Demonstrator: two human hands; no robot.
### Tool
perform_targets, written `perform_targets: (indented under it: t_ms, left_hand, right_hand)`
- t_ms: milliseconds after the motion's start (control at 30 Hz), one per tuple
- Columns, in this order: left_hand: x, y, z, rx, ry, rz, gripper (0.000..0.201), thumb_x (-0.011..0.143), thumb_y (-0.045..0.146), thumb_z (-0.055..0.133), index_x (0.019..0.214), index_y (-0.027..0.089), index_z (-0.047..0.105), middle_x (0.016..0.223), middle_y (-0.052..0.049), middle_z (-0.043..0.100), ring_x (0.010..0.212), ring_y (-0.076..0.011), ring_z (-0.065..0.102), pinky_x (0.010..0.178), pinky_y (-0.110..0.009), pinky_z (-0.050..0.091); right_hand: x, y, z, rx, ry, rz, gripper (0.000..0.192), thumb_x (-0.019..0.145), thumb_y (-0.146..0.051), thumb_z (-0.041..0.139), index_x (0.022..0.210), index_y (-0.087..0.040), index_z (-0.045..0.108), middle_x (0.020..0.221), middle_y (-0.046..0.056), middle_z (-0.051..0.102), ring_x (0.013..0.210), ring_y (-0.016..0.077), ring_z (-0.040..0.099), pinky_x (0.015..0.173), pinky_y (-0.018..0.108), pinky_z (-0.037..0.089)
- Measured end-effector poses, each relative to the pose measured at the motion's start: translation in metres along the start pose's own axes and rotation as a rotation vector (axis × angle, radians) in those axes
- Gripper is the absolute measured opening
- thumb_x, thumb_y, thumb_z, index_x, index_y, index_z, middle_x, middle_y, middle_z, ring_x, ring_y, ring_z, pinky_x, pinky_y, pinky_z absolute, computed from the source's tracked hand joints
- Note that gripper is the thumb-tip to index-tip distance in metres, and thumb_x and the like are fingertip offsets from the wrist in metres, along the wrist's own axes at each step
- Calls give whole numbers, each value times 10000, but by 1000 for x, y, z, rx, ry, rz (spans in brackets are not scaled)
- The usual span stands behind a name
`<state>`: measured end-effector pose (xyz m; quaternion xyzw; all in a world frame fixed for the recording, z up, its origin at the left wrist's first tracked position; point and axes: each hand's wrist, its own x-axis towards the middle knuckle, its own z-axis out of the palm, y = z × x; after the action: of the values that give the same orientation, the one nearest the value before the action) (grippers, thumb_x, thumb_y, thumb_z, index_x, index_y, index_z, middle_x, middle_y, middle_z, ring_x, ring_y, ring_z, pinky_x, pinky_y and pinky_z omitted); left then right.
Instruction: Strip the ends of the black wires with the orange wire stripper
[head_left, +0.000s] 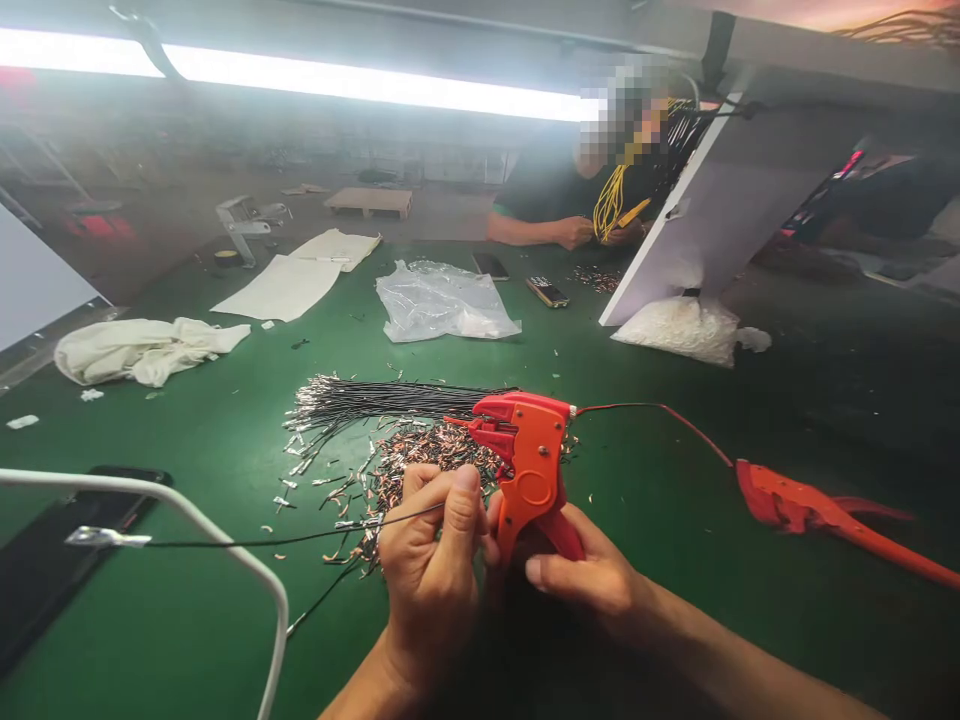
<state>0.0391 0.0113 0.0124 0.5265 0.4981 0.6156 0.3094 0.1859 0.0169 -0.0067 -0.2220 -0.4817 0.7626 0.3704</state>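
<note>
My left hand (431,560) pinches a thin black wire (300,538) between thumb and fingers. The wire runs out to the left and ends in a silvery terminal (105,537). Wrapped round the handles of a red and orange wire stripper (534,470) is my right hand (581,575). The stripper's jaws point left, close above my left fingertips. Behind both hands lies a bundle of black wires (397,398) with metal terminals at its left end. A pile of copper and black wire scraps (420,460) spreads beneath the stripper's jaws.
A second red wire stripper (810,505) lies at right. A white cable (217,530) arcs over a dark phone (82,540) at left. Further back are a plastic bag (442,300), a cloth (150,350), papers (300,270) and a tied white bag (682,330). A co-worker (555,190) sits opposite.
</note>
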Motion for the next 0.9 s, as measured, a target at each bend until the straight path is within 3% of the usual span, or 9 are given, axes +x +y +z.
perform_targets:
  t_ms: [267, 533, 900]
  left_hand:
    - [-1, -11, 1, 62, 6, 83, 427, 950, 236, 497, 524, 203, 476, 501, 31, 421, 594, -126, 402, 641, -286, 371]
    - [0, -12, 2, 156, -44, 142, 431, 956, 205, 479, 527, 203, 444, 491, 37, 397, 609, -129, 380, 635, -275, 355]
    - [0, -13, 2, 197, -52, 176, 414, 959, 182, 454, 547, 205, 422, 498, 46, 391, 587, -125, 373, 646, -271, 356]
  right_hand:
    - [0, 5, 4, 48, 119, 12, 264, 897, -396, 633, 913, -146, 551, 744, 6, 496, 639, 120, 497, 575, 255, 453]
    - [-2, 6, 12, 121, 255, 146, 421, 826, -527, 696, 792, -177, 466, 596, -64, 480, 389, 40, 426, 380, 166, 404]
    - [-1, 5, 11, 72, 304, 224, 459, 833, -608, 631, 775, -175, 490, 462, -68, 489, 286, 67, 411, 273, 169, 379]
